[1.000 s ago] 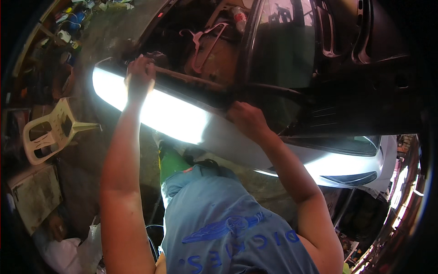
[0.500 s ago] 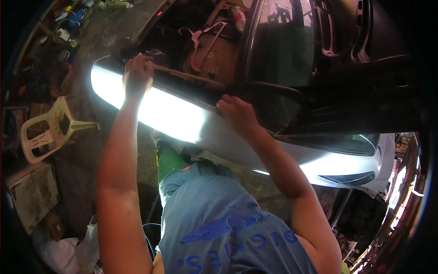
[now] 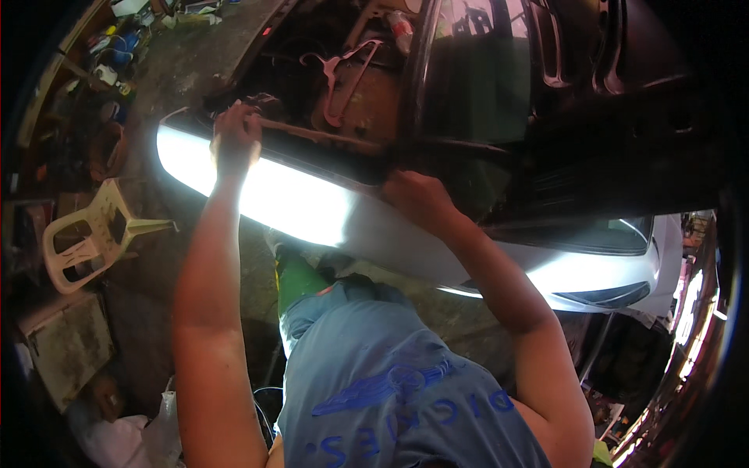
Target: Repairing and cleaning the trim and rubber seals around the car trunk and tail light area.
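A silver car body panel (image 3: pixel 390 234) runs slantwise across the view, its left half bright with glare. Along its upper side lies a dark edge (image 3: pixel 312 160). My left hand (image 3: pixel 236 144) is curled over this edge near the panel's left end, fingertips on the dark inner side. Further right, my right hand (image 3: pixel 425 199) is closed in a fist at the same edge. Whatever lies inside its fingers is hidden. Behind the edge opens a dark recess, where a pink clothes hanger (image 3: pixel 335 82) lies on a brownish surface.
A plastic bottle (image 3: pixel 401 31) lies beyond the hanger, next to dark glass (image 3: pixel 476 86). A lamp lens (image 3: pixel 605 296) sits at the panel's right end. To the left are a cream plastic chair (image 3: pixel 94 234), a pale board (image 3: pixel 70 351) and white plastic bags (image 3: pixel 117 441).
My right hand has shifted slightly right along the edge and its fingers are curled more tightly. My left hand keeps its place on the panel. The whole view has moved a little.
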Available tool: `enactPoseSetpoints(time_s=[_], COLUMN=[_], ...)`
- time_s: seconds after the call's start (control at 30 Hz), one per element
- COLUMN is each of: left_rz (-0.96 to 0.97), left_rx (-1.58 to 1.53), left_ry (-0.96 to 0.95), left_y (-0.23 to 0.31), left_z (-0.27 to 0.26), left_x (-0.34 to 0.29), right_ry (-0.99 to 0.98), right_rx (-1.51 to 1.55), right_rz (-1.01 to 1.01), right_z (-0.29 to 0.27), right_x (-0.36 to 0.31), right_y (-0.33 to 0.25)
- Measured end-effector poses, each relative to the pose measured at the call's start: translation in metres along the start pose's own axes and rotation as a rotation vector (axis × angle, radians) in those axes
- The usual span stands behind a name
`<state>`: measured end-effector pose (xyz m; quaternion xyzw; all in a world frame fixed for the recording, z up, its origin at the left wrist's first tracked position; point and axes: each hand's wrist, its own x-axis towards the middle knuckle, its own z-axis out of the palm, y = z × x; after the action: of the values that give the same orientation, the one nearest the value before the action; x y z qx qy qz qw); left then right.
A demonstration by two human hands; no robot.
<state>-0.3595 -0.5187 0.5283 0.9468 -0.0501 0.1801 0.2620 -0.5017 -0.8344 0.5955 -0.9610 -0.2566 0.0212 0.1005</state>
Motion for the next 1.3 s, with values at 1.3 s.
enactPoseSetpoints(time_s=[1.3], left_rz=[0.767], left_rx=[-0.454], left_ry=[-0.556], left_y=[0.19], left_z=[0.001], left_x=[-0.133], right_ry=[0.233], right_rx=[0.57], right_rz=[0.885], right_z=[0.0], right_x=[-0.229], right_y=[-0.075])
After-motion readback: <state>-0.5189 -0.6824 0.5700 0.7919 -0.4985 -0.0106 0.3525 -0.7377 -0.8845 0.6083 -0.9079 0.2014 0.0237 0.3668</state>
